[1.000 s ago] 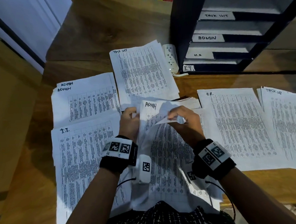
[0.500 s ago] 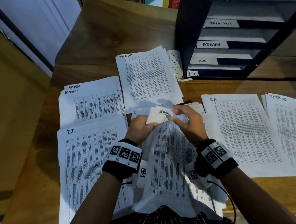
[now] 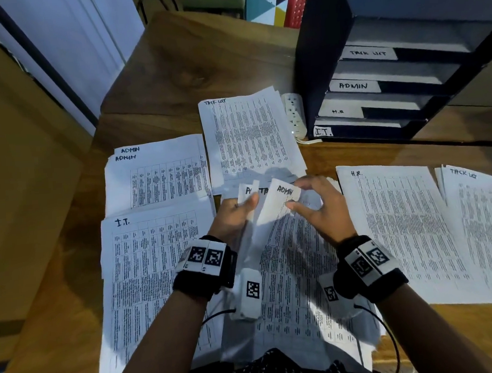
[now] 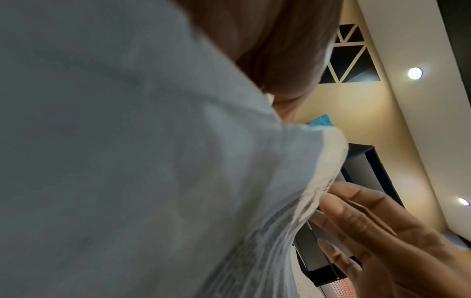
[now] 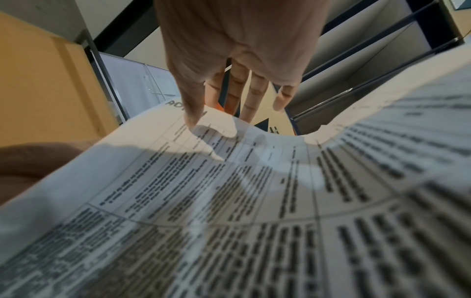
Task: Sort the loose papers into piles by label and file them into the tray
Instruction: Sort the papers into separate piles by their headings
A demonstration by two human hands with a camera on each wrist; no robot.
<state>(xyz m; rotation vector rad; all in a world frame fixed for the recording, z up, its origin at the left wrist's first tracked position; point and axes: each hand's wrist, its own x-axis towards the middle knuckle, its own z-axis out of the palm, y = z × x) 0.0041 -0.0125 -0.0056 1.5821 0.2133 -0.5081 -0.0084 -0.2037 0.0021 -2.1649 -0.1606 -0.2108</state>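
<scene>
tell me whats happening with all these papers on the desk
A person is sorting labelled sheets. The left hand grips the fanned top edges of an unsorted stack in front of them, while the right hand pinches the corner of a sheet marked ADMIN. Sorted piles already lie around: ADMIN pile, I.T. pile, H.R. pile and two task list piles. The labelled tray stands at the back right.

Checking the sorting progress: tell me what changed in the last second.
The right hand has peeled the ADMIN sheet up and rightward; the left hand now pinches fanned corners, exposing two more labels. The sorted piles on the desk and the tray stayed put.
</scene>
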